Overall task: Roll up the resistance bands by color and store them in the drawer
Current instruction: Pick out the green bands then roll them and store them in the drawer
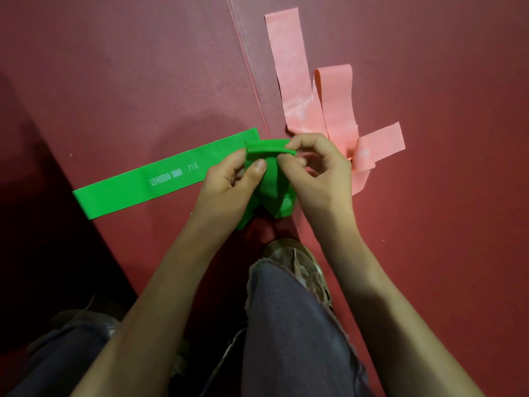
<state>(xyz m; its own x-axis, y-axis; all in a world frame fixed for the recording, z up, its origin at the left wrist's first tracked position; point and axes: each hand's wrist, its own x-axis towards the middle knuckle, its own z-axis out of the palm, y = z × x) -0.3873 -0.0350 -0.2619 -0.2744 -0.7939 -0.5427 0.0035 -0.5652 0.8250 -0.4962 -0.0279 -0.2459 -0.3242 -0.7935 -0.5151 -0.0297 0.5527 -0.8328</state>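
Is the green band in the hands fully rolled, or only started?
Only started: left hand and right hand pinch a short rolled end of the green band; the rest hangs loose.

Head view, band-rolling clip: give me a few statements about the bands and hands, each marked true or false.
1. Both the left hand and the right hand hold the green band. True.
2. The pink band is already rolled up. False: it lies loose and looped beside the hands.
3. The green band's free end lies flat on the mat. True.
4. The green band is plain, with no print. False: white print shows on its flat stretch.
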